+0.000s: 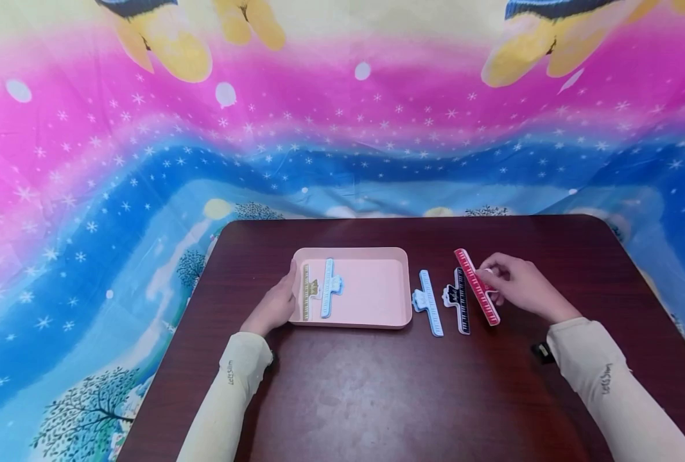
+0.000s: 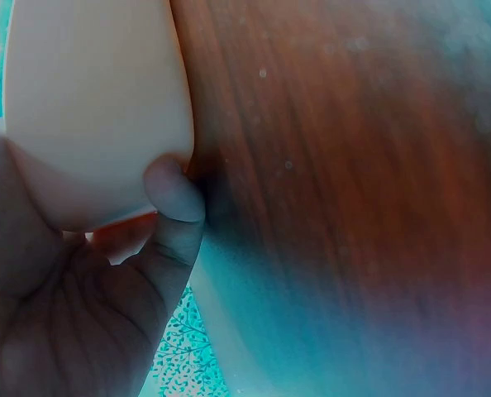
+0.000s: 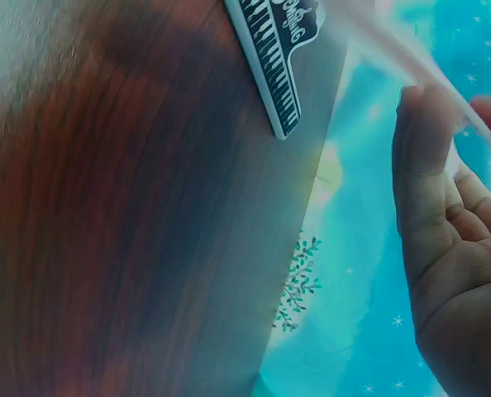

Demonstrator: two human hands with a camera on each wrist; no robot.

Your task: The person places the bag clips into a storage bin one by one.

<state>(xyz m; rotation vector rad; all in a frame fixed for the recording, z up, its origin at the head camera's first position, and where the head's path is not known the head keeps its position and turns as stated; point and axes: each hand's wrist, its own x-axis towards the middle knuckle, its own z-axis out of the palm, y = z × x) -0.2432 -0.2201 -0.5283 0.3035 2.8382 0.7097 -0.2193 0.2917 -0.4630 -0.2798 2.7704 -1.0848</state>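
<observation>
My left hand (image 1: 275, 301) holds the left end of a shallow pink tray (image 1: 377, 289); in the left wrist view its thumb (image 2: 175, 190) bends against the tray wall. Inside the tray lie a gold piano-key clip (image 1: 306, 292) and a light-blue one (image 1: 327, 289). With thumb and fingers my right hand (image 1: 518, 282) pinches a red piano-key clip (image 1: 476, 285), tilted and raised off the table. In the right wrist view the raised clip (image 3: 419, 58) is blurred and cut off by the frame. Just left of it lies a black piano-key clip (image 1: 462, 301).
Between the tray and the black clip, another light-blue clip (image 1: 431, 305) lies on the dark wooden table (image 1: 342, 398). A printed cloth (image 1: 342, 141) hangs behind the table and along its sides.
</observation>
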